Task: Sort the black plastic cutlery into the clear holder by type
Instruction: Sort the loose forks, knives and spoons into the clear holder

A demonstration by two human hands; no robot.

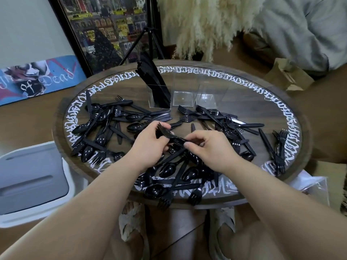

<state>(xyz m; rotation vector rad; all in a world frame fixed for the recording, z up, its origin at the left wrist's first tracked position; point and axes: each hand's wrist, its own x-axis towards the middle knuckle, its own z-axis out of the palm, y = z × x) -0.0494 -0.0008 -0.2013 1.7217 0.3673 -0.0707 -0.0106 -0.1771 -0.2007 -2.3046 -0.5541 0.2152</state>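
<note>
Black plastic cutlery [120, 128] lay scattered across a round wooden table [293, 117] with white lettering round its rim. At the far side stood the clear holder [183, 91]; its left compartment held black knives [152, 81], the other two looked empty. Both hands met above the middle of the table: the left hand [148, 145] gripped a small bundle of forks [165, 133], and the right hand [208, 147] pinched their handles.

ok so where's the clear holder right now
In the head view the clear plastic three-compartment holder stands at the round wooden table's far side, centre; its left compartment holds black plastic knives.
</note>
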